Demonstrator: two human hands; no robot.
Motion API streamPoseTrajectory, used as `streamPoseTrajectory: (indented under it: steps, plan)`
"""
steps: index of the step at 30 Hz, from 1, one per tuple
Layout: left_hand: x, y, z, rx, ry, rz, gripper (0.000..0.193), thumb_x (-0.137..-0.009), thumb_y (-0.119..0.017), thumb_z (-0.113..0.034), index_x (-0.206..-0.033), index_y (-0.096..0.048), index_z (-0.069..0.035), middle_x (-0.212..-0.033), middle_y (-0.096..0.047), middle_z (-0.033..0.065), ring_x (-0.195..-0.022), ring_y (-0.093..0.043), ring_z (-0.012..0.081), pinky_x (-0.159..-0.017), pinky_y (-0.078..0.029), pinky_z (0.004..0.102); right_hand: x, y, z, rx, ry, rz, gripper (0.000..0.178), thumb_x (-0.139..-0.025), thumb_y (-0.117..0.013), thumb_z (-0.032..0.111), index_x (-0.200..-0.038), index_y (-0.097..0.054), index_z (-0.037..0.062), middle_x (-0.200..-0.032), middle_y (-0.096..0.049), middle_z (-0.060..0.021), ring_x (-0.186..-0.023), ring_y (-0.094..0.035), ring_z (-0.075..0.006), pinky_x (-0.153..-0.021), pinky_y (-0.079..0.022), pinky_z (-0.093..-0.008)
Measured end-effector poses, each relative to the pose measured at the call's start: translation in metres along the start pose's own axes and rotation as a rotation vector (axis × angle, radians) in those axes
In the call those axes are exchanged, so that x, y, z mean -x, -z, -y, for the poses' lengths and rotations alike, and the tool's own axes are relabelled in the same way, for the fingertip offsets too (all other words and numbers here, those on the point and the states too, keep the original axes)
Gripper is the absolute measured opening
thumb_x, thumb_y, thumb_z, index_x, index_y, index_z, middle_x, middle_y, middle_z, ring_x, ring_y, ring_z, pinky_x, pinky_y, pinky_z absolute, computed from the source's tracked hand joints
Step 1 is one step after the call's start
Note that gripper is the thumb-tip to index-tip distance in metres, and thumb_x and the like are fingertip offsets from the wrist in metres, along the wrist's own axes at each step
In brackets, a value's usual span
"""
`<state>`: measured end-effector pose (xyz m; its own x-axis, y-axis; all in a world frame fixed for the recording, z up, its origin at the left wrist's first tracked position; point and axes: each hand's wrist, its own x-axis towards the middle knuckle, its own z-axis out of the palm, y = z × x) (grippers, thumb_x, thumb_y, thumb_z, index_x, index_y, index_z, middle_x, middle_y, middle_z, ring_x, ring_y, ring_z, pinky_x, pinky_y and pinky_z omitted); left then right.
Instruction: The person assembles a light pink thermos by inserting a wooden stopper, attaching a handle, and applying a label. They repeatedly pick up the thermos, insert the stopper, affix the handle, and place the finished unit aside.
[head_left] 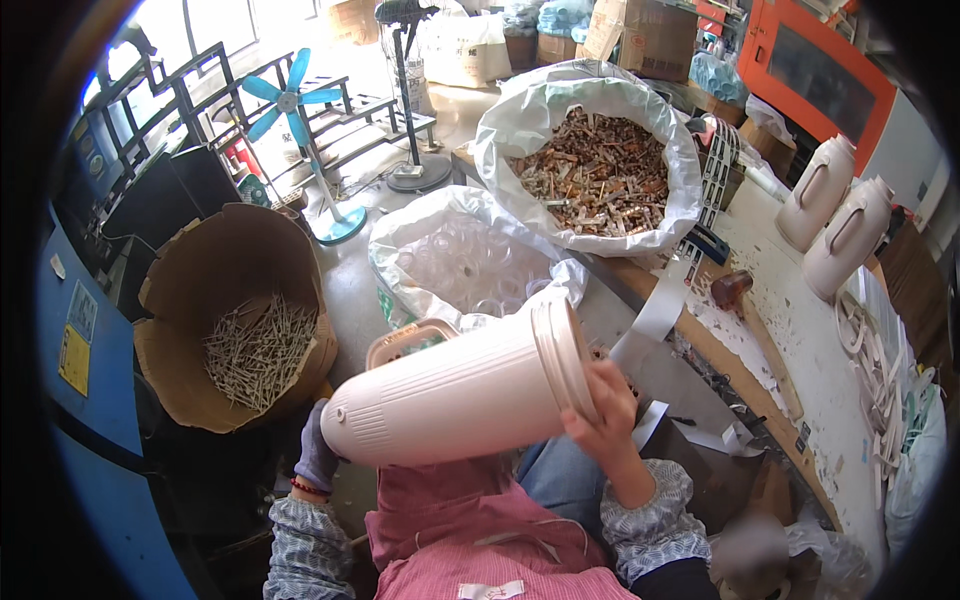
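Note:
A pale pink plastic thermos jug body (455, 395) lies tilted sideways across my lap, its ribbed wall facing up. Its looped handle (412, 340) sticks out on the far side. My left hand (318, 450), in a grey-purple glove, is at the narrower left end, its fingers mostly hidden behind the body. My bare right hand (606, 415) grips the wide ringed rim at the right end, thumb and fingers bent round the edge. The inside of the jug body cannot be seen.
Ahead stand a bag of clear plastic rings (470, 265) and a bag of brown plastic pieces (600, 180). A carton of thin pale sticks (240, 320) is at left. The right-hand bench (745, 235) carries a mallet (740, 295), two pink jugs (845, 235) and pale strips (870, 370).

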<state>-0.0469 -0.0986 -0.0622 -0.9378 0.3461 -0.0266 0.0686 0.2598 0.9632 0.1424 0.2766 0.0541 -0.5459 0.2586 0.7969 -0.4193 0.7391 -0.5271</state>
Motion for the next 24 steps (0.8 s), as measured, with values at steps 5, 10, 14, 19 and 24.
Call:
streamPoseTrajectory:
  steps: [5,10,14,19,24]
  plan:
    - [-0.005,0.008,0.011,-0.223,-0.238,0.433,0.069,-0.07,-0.081,-0.011,-0.132,-0.05,-0.004,-0.123,-0.062,0.0119,-0.112,-0.06,0.0228,-0.096,-0.049,0.0344,0.002,0.016,0.043,-0.019,0.205,0.119,0.035,-0.068,-0.079,0.022,-0.098,-0.072,0.0062,-0.086,-0.061,-0.011,-0.072,-0.062,-0.0285,-0.078,-0.054,-0.0448]
    - [-0.018,0.023,-0.03,0.447,0.159,0.281,0.034,-0.092,-0.056,-0.022,-0.123,-0.059,-0.007,-0.12,-0.062,0.0117,-0.105,-0.06,0.0267,-0.093,-0.047,0.0361,0.025,0.0,0.024,-0.065,-0.141,-0.012,0.038,-0.079,-0.072,0.027,-0.11,-0.063,0.0074,-0.096,-0.06,-0.0153,-0.082,-0.06,-0.0306,-0.08,-0.052,-0.0441]
    - [0.035,0.003,-0.237,-0.434,-1.105,0.36,0.033,-0.083,-0.063,-0.023,-0.112,-0.065,-0.007,-0.11,-0.065,0.0169,-0.093,-0.062,0.0347,-0.083,-0.051,0.0431,0.075,-0.045,-0.081,-0.934,-1.487,0.043,0.039,-0.102,-0.044,0.039,-0.117,-0.058,0.0057,-0.111,-0.061,-0.0085,-0.099,-0.058,-0.0208,-0.09,-0.047,-0.0411]
    - [0.033,-0.06,-0.349,-0.614,-1.288,0.663,0.027,-0.078,-0.065,-0.015,-0.1,-0.069,-0.001,-0.099,-0.066,0.0215,-0.086,-0.064,0.0411,-0.075,-0.053,0.0439,0.128,-0.067,-0.077,-0.805,-1.413,0.963,0.041,-0.095,-0.059,0.04,-0.117,-0.061,0.0051,-0.113,-0.064,-0.0056,-0.103,-0.06,-0.017,-0.09,-0.049,-0.0361]
    - [-0.02,-0.101,-0.319,-0.68,-0.647,0.797,0.047,-0.076,-0.077,-0.009,-0.12,-0.061,-0.002,-0.123,-0.06,0.0189,-0.113,-0.057,0.0322,-0.097,-0.045,0.0389,0.043,0.113,-0.135,-0.424,-0.786,0.256,0.027,-0.091,-0.065,0.024,-0.107,-0.06,0.0029,-0.097,-0.063,-0.0066,-0.086,-0.061,-0.0166,-0.077,-0.052,-0.0311]
